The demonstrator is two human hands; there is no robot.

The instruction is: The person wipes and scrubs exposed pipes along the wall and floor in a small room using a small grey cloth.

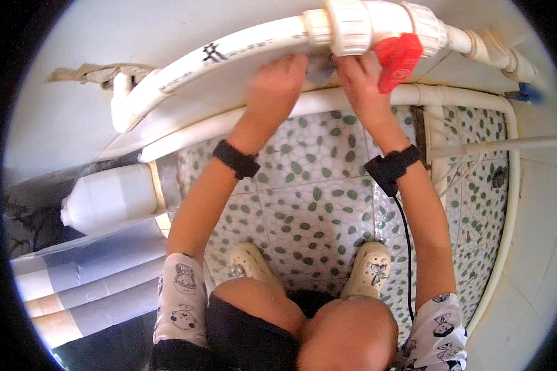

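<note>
A white plastic pipe (241,41) with a thick union-type ball valve (390,21) runs along the wall at the top of the view. The valve has a red handle (399,62). Just below its left union nut, a small grey item (321,67) is stretched between my two hands; motion blur hides what it is. My left hand (278,79), fingers curled, grips its left side. On the other side, my right hand (363,79) pinches it, close by the red handle, with the fingertips partly hidden under the nut.
A second white pipe (315,103) lies lower along the wall, above pebble-patterned floor tiles (306,204). At left are a white plastic bottle (116,197) and stacked cartons (97,287). A thin pale pipe (506,147) crosses at right. A black cable (406,246) hangs from my right wristband.
</note>
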